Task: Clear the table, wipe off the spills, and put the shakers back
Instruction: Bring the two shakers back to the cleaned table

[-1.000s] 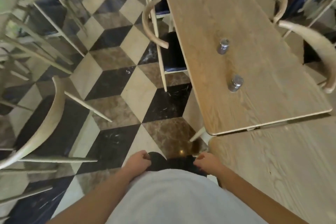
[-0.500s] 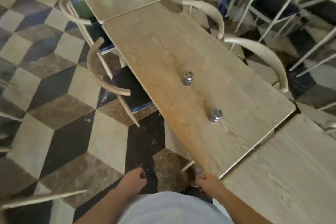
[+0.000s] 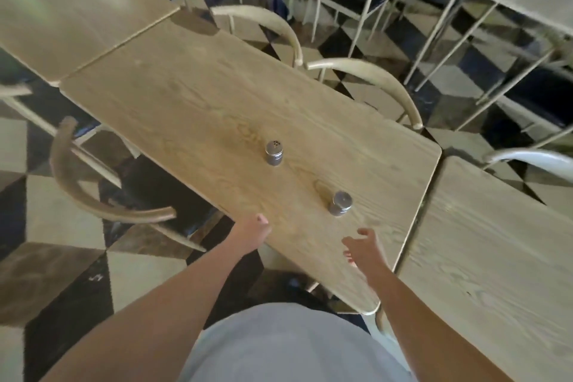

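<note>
Hovering empty over near tabletop [image 3: 217, 108] edge: left hand [image 3: 252, 231] loosely curled, right hand [image 3: 361, 246] spread wide. Standing upright mid-tabletop, well apart: near shaker [image 3: 340, 203] just beyond right hand, far shaker [image 3: 274, 152] behind.
</note>
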The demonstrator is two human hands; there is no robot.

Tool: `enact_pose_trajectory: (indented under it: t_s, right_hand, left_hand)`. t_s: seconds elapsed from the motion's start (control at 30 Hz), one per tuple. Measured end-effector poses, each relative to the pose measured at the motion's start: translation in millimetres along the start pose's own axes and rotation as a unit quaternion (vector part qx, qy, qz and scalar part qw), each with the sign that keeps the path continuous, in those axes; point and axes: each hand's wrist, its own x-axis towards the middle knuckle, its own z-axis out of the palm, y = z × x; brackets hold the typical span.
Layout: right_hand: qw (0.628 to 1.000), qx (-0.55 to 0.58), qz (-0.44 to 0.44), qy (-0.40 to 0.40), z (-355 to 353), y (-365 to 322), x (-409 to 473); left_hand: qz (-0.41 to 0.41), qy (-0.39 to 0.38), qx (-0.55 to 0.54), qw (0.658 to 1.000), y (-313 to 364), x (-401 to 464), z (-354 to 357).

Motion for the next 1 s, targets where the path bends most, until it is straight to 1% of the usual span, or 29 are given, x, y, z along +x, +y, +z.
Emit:
enact_pose_trajectory:
  t_s: [0.03,0.07,0.1,0.2,0.23,0.3,0.37,0.43,0.5,0.57,0.63,0.7,0.77,0.83,0.93,1.0]
  right_hand:
    - [1.000,0.008,0.005,-0.001,1,-5,7]
    - [1.000,0.003,0.008,-0.001,2,-12,10]
    - [1.000,-0.004,-0.003,-0.001,5,-18,16]
    - [0.996,-0.051,-0.067,0.024,13,-43,28]
    - [0.994,-0.070,-0.083,0.024,16,-51,31]
    - [0.990,-0.105,-0.090,0.002,19,-68,26]
    - [0.988,-0.131,-0.081,-0.016,21,-73,23]
    - [0.987,-0.152,-0.057,-0.017,24,-74,20]
    - [0.987,-0.156,-0.027,-0.008,28,-75,21]
    - [0.990,-0.139,-0.010,0.017,34,-76,22]
    - [0.991,-0.124,-0.003,0.046,40,-76,21]
    - [0.989,-0.136,0.009,0.055,45,-76,21]
    - [0.986,-0.141,0.035,0.076,48,-77,24]
    - [0.980,-0.155,0.059,0.109,51,-78,30]
    - [0.970,-0.189,0.115,0.097,58,-72,28]
    - [0.970,-0.165,0.159,0.085,66,-62,19]
  left_hand:
    - [0.009,-0.009,0.041,0.999,3,10,2]
    - [0.021,-0.008,0.051,0.998,5,15,3]
    - [0.000,-0.013,0.024,1.000,13,14,-1]
    - [-0.029,0.018,-0.138,0.990,32,19,-16]
    - [-0.039,0.043,-0.160,0.985,38,21,-23]
    - [-0.023,0.059,-0.159,0.985,46,27,-29]
    - [-0.013,0.069,-0.174,0.982,54,32,-33]
    - [-0.007,0.087,-0.190,0.978,63,41,-41]
    - [0.000,0.126,-0.156,0.980,70,56,-52]
    - [0.031,0.166,-0.085,0.982,75,75,-62]
    - [0.073,0.188,-0.035,0.979,79,94,-71]
    - [0.106,0.196,0.011,0.975,85,111,-81]
    - [0.129,0.191,0.089,0.969,91,127,-87]
    - [0.144,0.163,0.168,0.962,94,143,-88]
    - [0.146,0.108,0.183,0.966,82,166,-85]
    - [0.167,0.103,0.207,0.958,67,175,-82]
